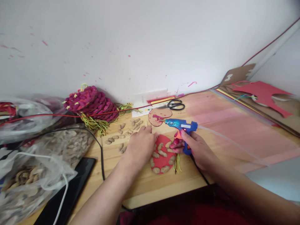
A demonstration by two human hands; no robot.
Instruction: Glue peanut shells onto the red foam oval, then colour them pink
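Red rounded card (161, 162): lies on the tabletop between the two hands, tan peanuts set along its edge and across its middle.
White wall (145, 47): stands behind the work, flecked with pink and red marks.
Wooden tabletop (140, 195): pale grain at centre, pink-stained toward the right.
Clear plastic bags (75, 142): at left, crumpled, with peanut shells showing in the nearer part.
Black flat slab (77, 181): beside the bags, partly under them, its far end bare.
Red cut-out sheet (267, 93): at far right, on brown cardboard (292, 120).
Magenta hanging ornaments (93, 101): heaped at the wall, with yellow stars and yellow-green tassels.
Left hand (142, 142): fingers bent, tips just beyond the card's upper left edge; whether they pinch anything cannot be told.
Right hand (199, 150): closed around the grip of the blue hot-glue gun (182, 125), fingertips beside the card's right edge.
Glue gun nozzle: points left, above the near part of a red-edged rounded piece (152, 115).
Black-handled scissors (177, 105): behind the gun, near the wall.
Yellow tassel (177, 164): just beside the card's right edge.
Loose peanuts (114, 137): scattered beyond and left of the left hand.
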